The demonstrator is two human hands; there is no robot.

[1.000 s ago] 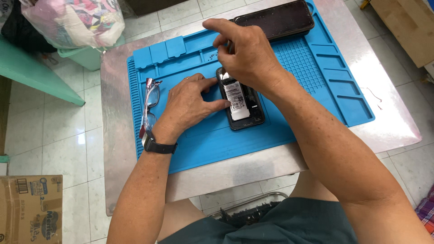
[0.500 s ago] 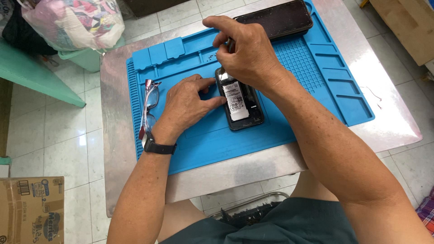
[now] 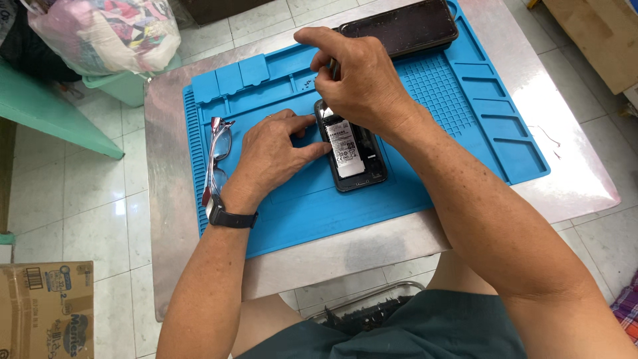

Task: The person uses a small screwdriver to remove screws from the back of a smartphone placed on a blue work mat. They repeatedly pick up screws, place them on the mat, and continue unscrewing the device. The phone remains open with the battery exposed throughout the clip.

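Little shifted since half a second earlier: right hand (image 3: 362, 83) stayed hunched above top end of opened phone (image 3: 351, 154), fingertips pinched together on a thin tool, barely visible; left hand (image 3: 276, 151) kept in same spot. Noted left hand flat on blue work mat (image 3: 425, 100), fingers spread, fingertips pressed against left edge of phone, closed around nothing. Black wristwatch (image 3: 229, 218) worn on left wrist. Phone lay face down with back cover off, white-labelled battery exposed, directly between both hands, partly under right hand. Folded eyeglasses (image 3: 216, 159) lay just left of left hand, on mat. Dark phone panel (image 3: 399, 28) lay beyond right hand, at far edge of mat, apart from it. A few tiny dark specks, likely screws, seen on mat just left of right fingertips; too small to confirm. Mat spread over grey tabletop (image 3: 578, 179). Plastic bag of cloth (image 3: 106, 33) well beyond left hand, off tabletop. Cardboard box (image 3: 43, 309) on floor, near left elbow side.
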